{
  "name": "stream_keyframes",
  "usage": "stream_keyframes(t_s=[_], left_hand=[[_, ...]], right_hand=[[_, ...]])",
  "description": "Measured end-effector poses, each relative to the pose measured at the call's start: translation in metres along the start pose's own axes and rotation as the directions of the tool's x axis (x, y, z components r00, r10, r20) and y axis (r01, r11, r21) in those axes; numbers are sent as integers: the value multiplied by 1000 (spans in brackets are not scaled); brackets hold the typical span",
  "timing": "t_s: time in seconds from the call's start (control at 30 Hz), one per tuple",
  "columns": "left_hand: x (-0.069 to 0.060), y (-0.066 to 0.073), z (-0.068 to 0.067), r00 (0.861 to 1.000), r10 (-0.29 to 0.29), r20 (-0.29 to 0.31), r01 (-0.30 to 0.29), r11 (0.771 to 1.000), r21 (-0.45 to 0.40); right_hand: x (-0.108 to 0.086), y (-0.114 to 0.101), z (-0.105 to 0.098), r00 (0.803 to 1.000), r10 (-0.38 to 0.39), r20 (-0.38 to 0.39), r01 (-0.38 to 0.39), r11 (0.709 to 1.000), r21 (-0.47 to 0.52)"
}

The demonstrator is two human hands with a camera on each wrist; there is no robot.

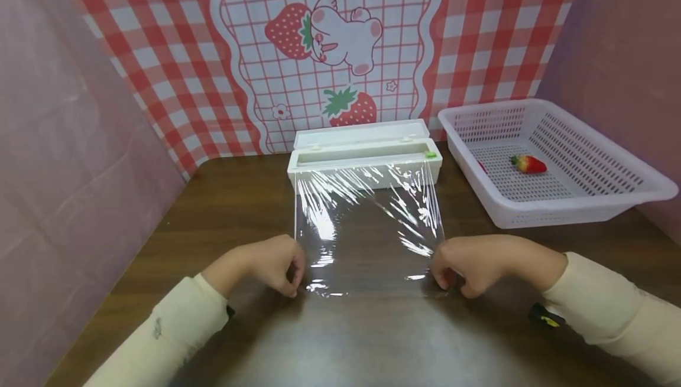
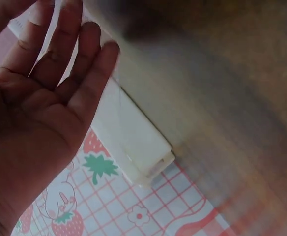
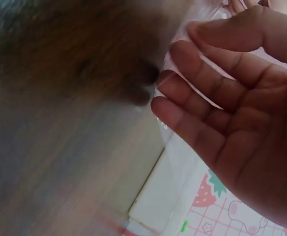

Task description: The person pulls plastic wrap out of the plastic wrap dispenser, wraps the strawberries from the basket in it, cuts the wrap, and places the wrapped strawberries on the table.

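A sheet of clear plastic wrap (image 1: 324, 227) stretches toward me from a white wrap dispenser (image 1: 367, 181), whose lid (image 1: 362, 133) stands raised at the back. My left hand (image 1: 276, 263) pinches the sheet's near left corner between thumb and finger. At the near right corner, my right hand (image 1: 473, 263) does the same. The sheet hangs over the table between both hands, with some creases. A small green slider (image 1: 430, 155) sits at the dispenser's right end. In the right wrist view, film lies along the fingertips of the right hand (image 3: 237, 103); the left fingertips are partly cut off in theirs.
A white perforated basket (image 1: 537, 205) stands at the right on the brown wooden table (image 1: 234, 204). Inside lies a strawberry (image 1: 529, 164), and a bit of another red thing shows at the basket's left wall. Behind hangs a red-checked strawberry-print cloth (image 1: 181, 80).
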State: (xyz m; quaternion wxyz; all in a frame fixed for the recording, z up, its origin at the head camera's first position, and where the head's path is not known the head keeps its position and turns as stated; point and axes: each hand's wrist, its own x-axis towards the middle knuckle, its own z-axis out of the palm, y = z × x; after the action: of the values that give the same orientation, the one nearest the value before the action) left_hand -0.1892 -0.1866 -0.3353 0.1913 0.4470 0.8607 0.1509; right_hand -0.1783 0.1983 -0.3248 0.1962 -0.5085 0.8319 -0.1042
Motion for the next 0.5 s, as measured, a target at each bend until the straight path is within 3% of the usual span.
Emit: stream_keyframes(t_s=[0.13, 0.2, 0.5], left_hand=[[-3, 1, 3, 1000, -11, 22, 11, 1000, -2], [-4, 1, 3, 999, -15, 29, 16, 999, -34], [-6, 4, -2, 1000, -18, -14, 17, 995, -96]], right_hand=[[-1, -4, 0, 994, 96, 49, -95, 995, -16], [-2, -5, 1, 993, 107, 48, -106, 994, -21], [-9, -5, -1, 995, 28, -94, -34, 997, -65]])
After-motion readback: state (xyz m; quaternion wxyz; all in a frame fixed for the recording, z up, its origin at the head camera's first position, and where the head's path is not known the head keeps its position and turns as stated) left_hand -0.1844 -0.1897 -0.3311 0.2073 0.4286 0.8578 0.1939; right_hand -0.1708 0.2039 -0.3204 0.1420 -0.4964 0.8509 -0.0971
